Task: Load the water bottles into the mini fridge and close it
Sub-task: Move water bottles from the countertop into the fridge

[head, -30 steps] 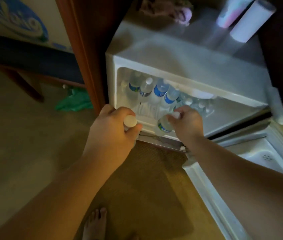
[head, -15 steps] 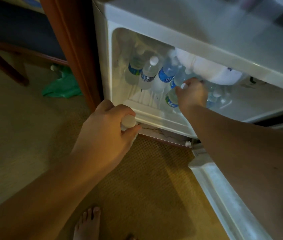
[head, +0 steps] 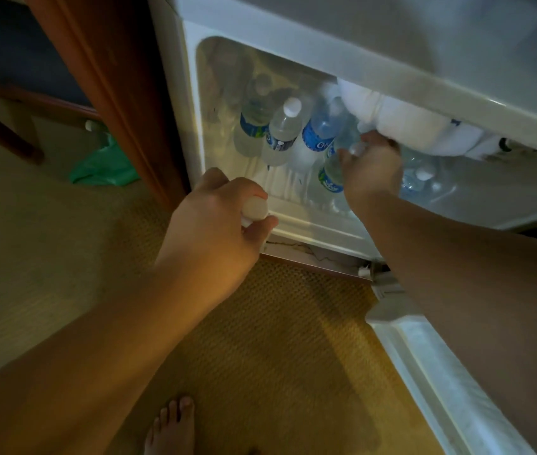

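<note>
The white mini fridge (head: 359, 54) stands open, its door (head: 431, 372) swung out at the lower right. Inside, three clear water bottles (head: 282, 133) with blue labels stand in a row at the back left. My right hand (head: 370, 169) reaches into the fridge and grips the top of a water bottle with a green-blue label (head: 330, 180) on the fridge floor. My left hand (head: 218, 224) hovers at the fridge's front lower edge, gripping another bottle by its white-capped top (head: 254, 208); the bottle's body is hidden under the hand.
A white frosted lump (head: 398, 123) hangs under the fridge's top at the right, with more bottles (head: 419, 178) beneath it. A brown wooden panel (head: 113, 93) flanks the fridge's left. A green bag (head: 103, 165) lies on the carpet. My bare foot (head: 170, 428) is below.
My right hand has pushed its bottle from the fridge's front edge deeper inside. The left hand stays at the front edge with its bottle. The view has moved closer and lower.
</note>
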{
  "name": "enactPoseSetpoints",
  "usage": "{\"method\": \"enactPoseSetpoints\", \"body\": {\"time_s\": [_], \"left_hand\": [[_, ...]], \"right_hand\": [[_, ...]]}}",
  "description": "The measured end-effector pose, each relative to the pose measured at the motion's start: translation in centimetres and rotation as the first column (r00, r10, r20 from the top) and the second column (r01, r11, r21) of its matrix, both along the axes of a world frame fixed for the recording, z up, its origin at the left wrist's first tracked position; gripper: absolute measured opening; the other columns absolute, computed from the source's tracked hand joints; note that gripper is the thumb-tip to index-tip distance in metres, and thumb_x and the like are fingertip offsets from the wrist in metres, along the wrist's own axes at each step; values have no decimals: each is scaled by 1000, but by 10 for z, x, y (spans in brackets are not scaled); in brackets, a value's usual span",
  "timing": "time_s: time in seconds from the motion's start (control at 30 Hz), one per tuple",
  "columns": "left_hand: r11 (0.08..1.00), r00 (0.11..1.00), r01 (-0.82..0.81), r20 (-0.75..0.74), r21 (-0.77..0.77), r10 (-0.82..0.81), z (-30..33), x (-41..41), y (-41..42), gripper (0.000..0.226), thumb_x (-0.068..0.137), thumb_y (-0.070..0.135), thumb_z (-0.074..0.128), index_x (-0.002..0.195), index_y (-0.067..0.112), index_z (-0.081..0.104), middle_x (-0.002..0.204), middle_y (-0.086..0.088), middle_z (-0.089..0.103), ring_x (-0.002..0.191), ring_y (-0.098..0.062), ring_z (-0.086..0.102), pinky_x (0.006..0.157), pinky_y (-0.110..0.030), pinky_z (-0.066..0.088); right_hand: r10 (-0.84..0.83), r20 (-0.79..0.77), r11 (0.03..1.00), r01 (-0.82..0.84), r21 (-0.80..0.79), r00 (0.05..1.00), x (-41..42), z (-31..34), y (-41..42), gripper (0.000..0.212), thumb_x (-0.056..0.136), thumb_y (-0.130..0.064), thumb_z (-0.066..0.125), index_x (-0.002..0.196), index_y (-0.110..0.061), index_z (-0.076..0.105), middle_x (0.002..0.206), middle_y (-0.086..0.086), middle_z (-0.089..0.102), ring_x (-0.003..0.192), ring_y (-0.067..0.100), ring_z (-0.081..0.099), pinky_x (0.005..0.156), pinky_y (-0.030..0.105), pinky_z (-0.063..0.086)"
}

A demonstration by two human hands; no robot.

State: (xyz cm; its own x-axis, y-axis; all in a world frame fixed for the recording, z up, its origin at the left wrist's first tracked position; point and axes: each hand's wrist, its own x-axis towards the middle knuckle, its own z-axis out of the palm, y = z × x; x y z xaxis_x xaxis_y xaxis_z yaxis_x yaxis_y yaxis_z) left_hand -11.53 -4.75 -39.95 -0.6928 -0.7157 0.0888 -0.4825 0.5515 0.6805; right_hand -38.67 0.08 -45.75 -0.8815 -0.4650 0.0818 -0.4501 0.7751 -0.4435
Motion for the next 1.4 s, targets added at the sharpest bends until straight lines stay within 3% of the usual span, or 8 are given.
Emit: {"method": "enactPoseSetpoints", "body": {"time_s": [0.13, 0.23, 0.53, 0.77, 0.9, 1.07, 1.2, 1.4], "left_hand": [[1000, 1000, 19, 9, -11, -19, -4, -28, -7, 30, 89, 37, 76, 115, 24, 69, 105, 5, 54, 81, -10, 60, 73, -26, 56], [998, 999, 51, 1, -37, -51, -12, -52, -14, 34, 89, 39, 76, 118, 22, 69, 110, 0, 58, 87, -16, 63, 79, -33, 58], [989, 991, 134, 5, -62, -134, -39, -116, -36, 32, 86, 34, 79, 114, 21, 72, 108, 1, 60, 89, -18, 61, 83, -29, 50], [973, 975, 220, 9, -74, -220, -60, -149, -48, 34, 83, 33, 78, 111, 14, 73, 103, -2, 58, 89, -28, 64, 84, -44, 56], [973, 977, 215, 35, -88, -213, -63, -174, -49, 29, 87, 28, 76, 113, 15, 72, 111, -7, 59, 92, -32, 64, 87, -45, 56], [967, 980, 194, 79, -166, -183, -58, -187, -53, 21, 91, 22, 74, 109, 11, 72, 116, -12, 61, 94, -33, 65, 88, -44, 56], [962, 981, 178, 119, -209, -156, -54, -190, -62, 25, 91, 26, 72, 113, 14, 72, 118, -13, 62, 96, -34, 66, 89, -41, 55], [976, 983, 176, 68, -131, -168, -53, -194, -56, 30, 88, 27, 75, 115, 16, 72, 117, -12, 64, 102, -31, 64, 88, -41, 55]], "right_hand": [[-6, 18, 992, 8, -129, 1000, 12, -3, 13, 65, 88, -37, 74, 145, -19, 49, 131, 8, 57, 118, 24, 56, 101, 30, 43], [-31, 76, 986, 43, -163, 997, 25, 0, 30, 68, 88, -36, 73, 148, -20, 44, 137, 7, 49, 126, 24, 51, 103, 26, 37], [-25, 114, 1000, 27, -16, 993, 87, -11, 106, 60, 91, -43, 67, 144, -19, 52, 134, 9, 55, 124, 31, 45, 105, 41, 40], [-99, 142, 994, 106, -40, 985, 112, -18, 138, 58, 87, -41, 72, 140, -20, 57, 134, 9, 56, 126, 36, 46, 105, 50, 41], [-86, 168, 995, 91, -26, 982, 110, -13, 138, 63, 91, -50, 64, 146, -23, 50, 147, 6, 48, 137, 32, 40, 111, 51, 39], [-31, 237, 999, 21, 46, 971, 109, -9, 136, 71, 95, -60, 51, 156, -31, 32, 166, 3, 24, 154, 26, 16, 120, 56, 26], [7, 265, 997, -28, 75, 964, 110, -10, 136, 73, 96, -63, 46, 159, -34, 24, 169, -1, 13, 156, 24, 6, 123, 54, 19], [4, 298, 994, -35, 99, 954, 111, -12, 133, 74, 96, -64, 43, 159, -36, 20, 170, -1, 10, 157, 25, 4, 125, 51, 16]]}}
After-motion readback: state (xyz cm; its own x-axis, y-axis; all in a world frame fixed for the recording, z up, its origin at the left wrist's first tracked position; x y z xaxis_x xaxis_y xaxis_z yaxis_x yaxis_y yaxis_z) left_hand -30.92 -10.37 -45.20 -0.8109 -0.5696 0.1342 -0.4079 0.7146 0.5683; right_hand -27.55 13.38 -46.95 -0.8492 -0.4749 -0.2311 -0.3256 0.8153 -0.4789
